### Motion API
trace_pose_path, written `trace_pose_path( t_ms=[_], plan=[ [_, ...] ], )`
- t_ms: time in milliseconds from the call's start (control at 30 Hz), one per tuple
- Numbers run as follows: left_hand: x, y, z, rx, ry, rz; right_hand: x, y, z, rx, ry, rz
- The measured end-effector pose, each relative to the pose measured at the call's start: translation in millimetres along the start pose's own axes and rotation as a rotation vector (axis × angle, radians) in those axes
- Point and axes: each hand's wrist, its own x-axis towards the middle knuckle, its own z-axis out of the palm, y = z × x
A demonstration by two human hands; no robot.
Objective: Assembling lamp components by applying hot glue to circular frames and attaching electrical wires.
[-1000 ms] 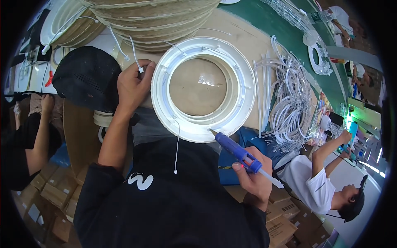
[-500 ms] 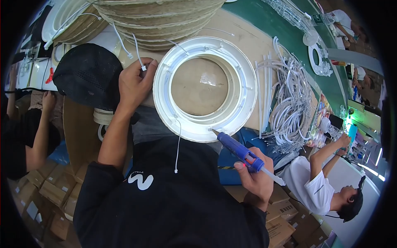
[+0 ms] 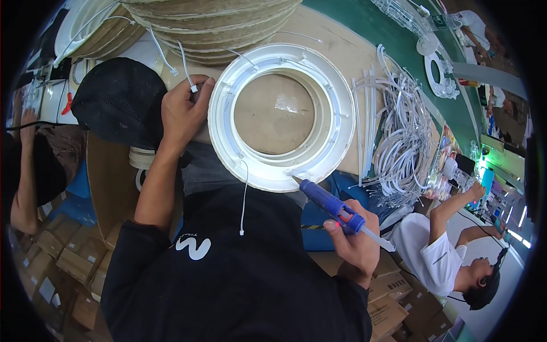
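A white ring-shaped housing [image 3: 222,154] with a wide round opening lies on the cardboard-covered bench before me. A clear strip runs round its channel, and a thin white lead with a small connector [image 3: 241,232] hangs over its near rim. My left hand [image 3: 183,114] is closed at the ring's left rim, its fingertips partly hidden. My right hand [image 3: 356,239] is wrapped round a blue hot glue gun [image 3: 330,204], with a pale glue stick jutting from its back. The gun's nozzle is at the ring's near rim, right of the hanging lead.
Stacked ring housings [image 3: 216,28] stand behind, their leads dangling. A black mesh cap [image 3: 119,105] lies left of my hand. To the right sits a heap of clear strips with white wires [image 3: 401,137]. A co-worker in white [image 3: 427,245] is at right, another person at far left.
The glue gun's nozzle has shifted slightly away from the rim's inner channel, while my grip stays the same. The co-worker at right has lowered one hand, and the person at left has moved an arm.
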Motion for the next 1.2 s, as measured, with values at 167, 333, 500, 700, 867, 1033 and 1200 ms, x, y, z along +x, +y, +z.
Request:
trace_pose_path(
  t_ms=[167,333,500,700,867,1033,1200],
  plan=[
    [1,2,0,0.013,-0.006,0.002,8,-12,-9,-0.015,-0.055,-0.034],
    [0,-2,-3,0.01,-0.003,-0.002,14,-7,-15,0.155,0.014,-0.099],
    [-1,-4,-1,0.028,-0.008,0.024,6,17,-20,0.266,0.298,0.06],
    [0,1,-1,0.044,-0.015,0.034,14,35,-15,0.168,0.33,0.067],
    [1,3,1,0.071,0.003,0.038,25,28,-18,0.14,0.324,0.046],
    [2,3,-1,0.065,0.002,0.045,28,29,-21,0.101,0.284,0.048],
    [1,2,-1,0.077,0.001,0.048,30,26,-21,0.1,0.288,0.039]
  ],
)
